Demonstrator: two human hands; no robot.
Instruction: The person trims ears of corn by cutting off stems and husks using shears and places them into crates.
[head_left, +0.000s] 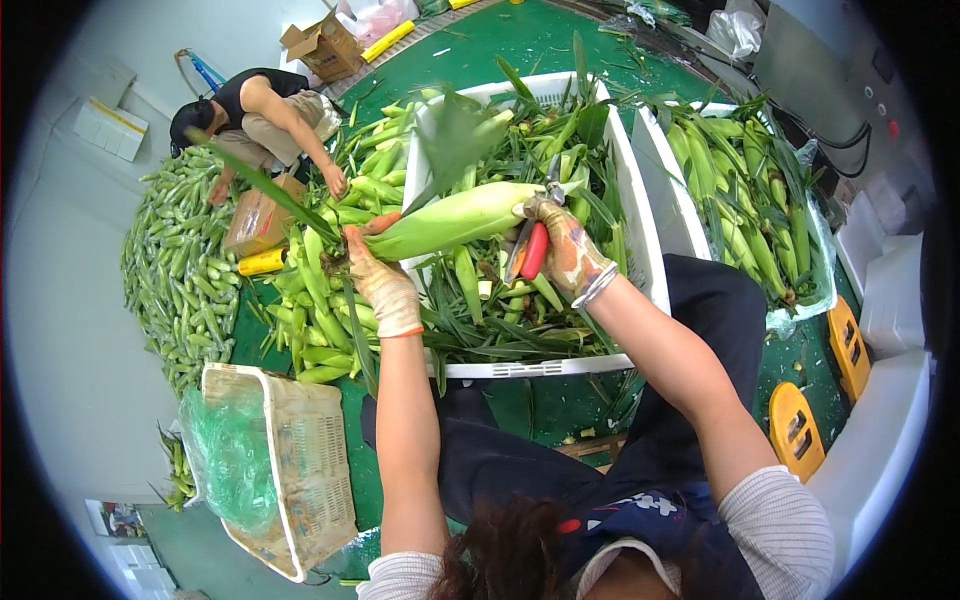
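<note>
My left hand (383,285), in a worn work glove, grips the stalk end of an ear of corn (455,217) still in its green husk, held level above a white crate (640,240). At the other end of the ear, my gloved right hand (568,248) holds red-handled shears (532,250), their blades up against the tip of the ear. The crate below is full of cut green leaves and husk trimmings.
A second white crate (668,190) of corn stands to the right. Loose ears lie heaped on the green floor (520,45) to the left, where another person (262,115) crouches. A mesh basket (300,470) with green plastic lies at lower left. Yellow stools (795,430) stand at right.
</note>
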